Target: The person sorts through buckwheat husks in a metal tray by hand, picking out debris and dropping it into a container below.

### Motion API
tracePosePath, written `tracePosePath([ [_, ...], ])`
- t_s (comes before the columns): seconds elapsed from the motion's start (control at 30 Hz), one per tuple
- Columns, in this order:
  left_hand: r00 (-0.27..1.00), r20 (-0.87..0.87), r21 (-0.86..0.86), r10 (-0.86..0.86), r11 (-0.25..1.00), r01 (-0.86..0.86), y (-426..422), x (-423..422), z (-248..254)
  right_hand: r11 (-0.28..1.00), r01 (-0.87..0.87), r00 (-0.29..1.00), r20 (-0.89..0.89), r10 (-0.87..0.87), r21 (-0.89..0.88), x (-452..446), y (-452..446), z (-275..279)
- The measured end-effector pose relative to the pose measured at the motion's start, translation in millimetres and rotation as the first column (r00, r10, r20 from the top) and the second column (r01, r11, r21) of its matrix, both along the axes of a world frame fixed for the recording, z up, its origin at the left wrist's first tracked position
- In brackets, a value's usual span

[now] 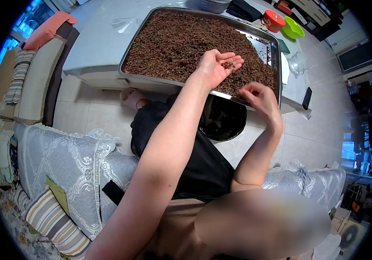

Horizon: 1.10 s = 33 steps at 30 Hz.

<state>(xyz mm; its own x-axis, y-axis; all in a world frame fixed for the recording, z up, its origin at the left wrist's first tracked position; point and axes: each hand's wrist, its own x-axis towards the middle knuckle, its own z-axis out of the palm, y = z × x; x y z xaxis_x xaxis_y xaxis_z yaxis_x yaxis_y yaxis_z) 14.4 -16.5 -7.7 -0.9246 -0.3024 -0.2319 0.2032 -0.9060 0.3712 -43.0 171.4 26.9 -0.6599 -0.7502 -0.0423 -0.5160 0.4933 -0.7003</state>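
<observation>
A large metal tray on the table holds a thick heap of dried brown bits, whose exact kind I cannot tell. Above the heap, my left hand is turned palm up and slightly cupped, fingers stretched out, with a few of the bits lying in it. My right hand is at the tray's front rim, to the right of the left one, fingers bent together in a pinch. Whatever is between those fingertips is hidden. Below the front rim stands a black bucket, partly hidden by the tray and my black clothing.
Bare metal shows at the tray's right end. Beyond it on the white table are a red container, a green bowl, a clear glass bowl and a black remote. A lace-covered sofa is around me.
</observation>
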Motion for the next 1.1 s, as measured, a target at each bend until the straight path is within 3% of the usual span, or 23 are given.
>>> tracePosePath([
  [0.07, 1.0, -0.003, -0.007, -0.022, 1.0, 0.022, -0.3, -2.1, -1.7, 0.963, 0.086, 0.996, -0.015, -0.093, -0.257, 5.2, -15.8, -3.7],
  [0.17, 0.997, -0.005, -0.019, -0.083, 0.996, 0.083, -2.2, -4.1, -6.8, 0.862, 0.061, 0.963, -0.198, -0.183, -0.503, 7.9, -41.3, -21.8],
  [0.43, 0.992, 0.02, -0.051, -0.123, 0.991, 0.124, 4.2, -8.9, -12.2, 0.89, 0.159, 0.796, -0.478, -0.372, -0.427, 11.7, -56.7, -36.6],
  [0.53, 0.991, 0.016, -0.051, -0.132, 0.99, 0.133, 3.1, -10.3, -13.2, 0.89, 0.19, 0.781, -0.485, -0.394, -0.415, 11.3, -55.2, -36.1],
  [0.7, 0.987, 0.119, -0.289, -0.106, 0.947, 0.137, 5.1, -5.8, -12.2, 0.889, 0.234, 0.823, -0.407, -0.397, -0.395, 9.6, -51.3, -38.5],
  [0.83, 0.993, 0.112, -0.295, -0.044, 0.953, 0.076, 5.9, -4.7, -11.2, 0.849, 0.177, 0.905, -0.256, -0.339, -0.497, 4.1, -49.7, -42.8],
  [1.03, 0.989, 0.093, -0.097, -0.112, 0.988, 0.121, 4.7, -6.9, -7.2, 0.822, 0.142, 0.92, -0.233, -0.315, -0.551, 4.6, -48.6, -35.0],
  [1.1, 0.99, 0.083, -0.172, -0.117, 0.976, 0.13, 5.8, -7.9, -8.9, 0.809, 0.142, 0.913, -0.239, -0.329, -0.57, 3.4, -50.4, -39.6],
])
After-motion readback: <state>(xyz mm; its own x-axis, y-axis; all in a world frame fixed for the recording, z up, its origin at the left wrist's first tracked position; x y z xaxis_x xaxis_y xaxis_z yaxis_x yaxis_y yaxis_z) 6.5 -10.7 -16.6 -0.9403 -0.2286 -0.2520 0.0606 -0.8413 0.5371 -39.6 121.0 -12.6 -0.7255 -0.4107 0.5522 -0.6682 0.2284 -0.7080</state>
